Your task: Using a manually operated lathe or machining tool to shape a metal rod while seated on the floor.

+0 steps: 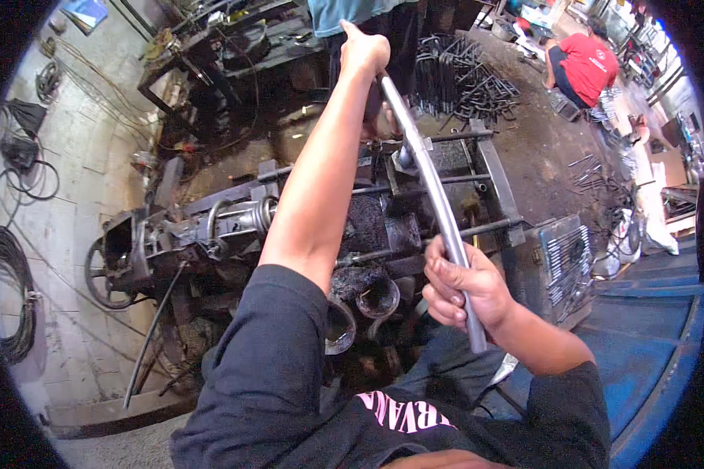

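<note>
A long, silvery metal bar [429, 176] slants across the middle of the view above a machine. Near its lower end, my right hand [465, 285] has its fingers wrapped round it, and a short length sticks out below the fist. My left arm stretches far forward. At the bar's upper end my left hand [365, 56] is closed, with one digit pointing up; its grip on the bar is partly hidden behind the hand. Below the bar lies the dark, greasy machine [375, 223] with crosswise rods and two round openings at its near side.
A person in a light blue shirt [360, 9] stands across the machine. Heaped dark bent rods [465, 82] lie on the floor behind. Farther right, a person in a red shirt [588, 66] crouches. A handwheel [108, 273] sits at left; coiled cable [8, 289] hangs on the wall.
</note>
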{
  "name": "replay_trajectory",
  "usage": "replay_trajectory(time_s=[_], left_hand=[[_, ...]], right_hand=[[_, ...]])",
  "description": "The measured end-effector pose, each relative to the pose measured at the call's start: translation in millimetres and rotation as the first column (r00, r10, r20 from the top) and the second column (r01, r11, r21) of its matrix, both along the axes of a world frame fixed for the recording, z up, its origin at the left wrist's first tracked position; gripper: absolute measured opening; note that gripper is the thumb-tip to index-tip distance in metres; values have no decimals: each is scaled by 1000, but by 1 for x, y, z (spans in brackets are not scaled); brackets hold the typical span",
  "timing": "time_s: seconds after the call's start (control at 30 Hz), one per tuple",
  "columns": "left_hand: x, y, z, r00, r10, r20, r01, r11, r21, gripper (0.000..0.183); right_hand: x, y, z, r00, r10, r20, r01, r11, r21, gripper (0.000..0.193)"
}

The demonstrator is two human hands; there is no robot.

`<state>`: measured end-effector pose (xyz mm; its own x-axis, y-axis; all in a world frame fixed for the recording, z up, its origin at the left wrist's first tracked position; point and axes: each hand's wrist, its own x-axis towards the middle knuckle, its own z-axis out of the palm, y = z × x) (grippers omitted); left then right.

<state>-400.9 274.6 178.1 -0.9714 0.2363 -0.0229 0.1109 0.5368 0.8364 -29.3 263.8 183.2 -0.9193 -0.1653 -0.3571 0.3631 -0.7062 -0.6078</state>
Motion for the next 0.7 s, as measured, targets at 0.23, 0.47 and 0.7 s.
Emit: replay_trajectory(time_s=[0.23,0.47,0.7], left_hand=[[21,2,1,995,80,-51,-88,980,-176,92],[54,-38,-5,978,-151,-144,139,986,-93,108],[212,-162,20,933,-290,-214,340,903,261,81]], right_hand=[[3,12,-8,991,-53,-124,18,964,-264,15],[3,2,-11,982,-70,-178,14,954,-298,13],[12,9,-14,989,-87,-122,91,996,21,15]])
